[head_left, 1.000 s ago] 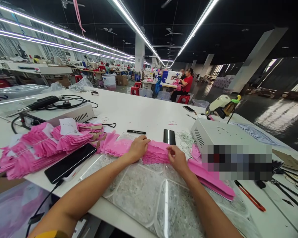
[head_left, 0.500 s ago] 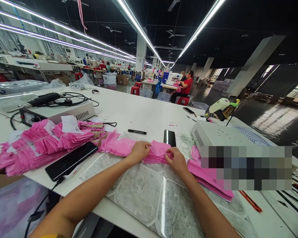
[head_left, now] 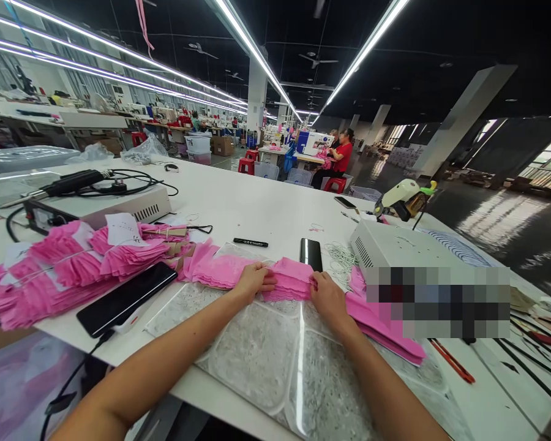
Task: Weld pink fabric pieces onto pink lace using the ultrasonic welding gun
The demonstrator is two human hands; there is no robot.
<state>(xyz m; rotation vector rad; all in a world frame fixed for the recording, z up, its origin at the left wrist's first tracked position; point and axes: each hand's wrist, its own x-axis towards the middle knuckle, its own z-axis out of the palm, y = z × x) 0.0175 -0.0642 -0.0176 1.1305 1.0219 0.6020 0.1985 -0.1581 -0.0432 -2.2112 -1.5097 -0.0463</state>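
A small stack of pink fabric pieces (head_left: 290, 278) lies on a clear speckled plastic sheet (head_left: 266, 355) at the near edge of the white table (head_left: 257, 202). My left hand (head_left: 253, 280) grips the stack's left end, fingers curled over it. My right hand (head_left: 328, 298) pinches its right end. More pink fabric (head_left: 215, 269) spreads to the left of the stack, and a flat pink pile (head_left: 386, 334) lies to the right, under my right wrist.
Bundles of pink pieces (head_left: 64, 269) and a black phone (head_left: 126, 298) lie at the left. A second phone (head_left: 311, 253), a black marker (head_left: 250, 242), two white machine boxes (head_left: 404, 251) (head_left: 101, 208) and red-handled tools (head_left: 452, 361) stand around. People sit at a sewing table (head_left: 337, 156) far behind.
Both hands have drawn closer together on the pink stack, squeezing it narrower. The head view has shifted slightly.
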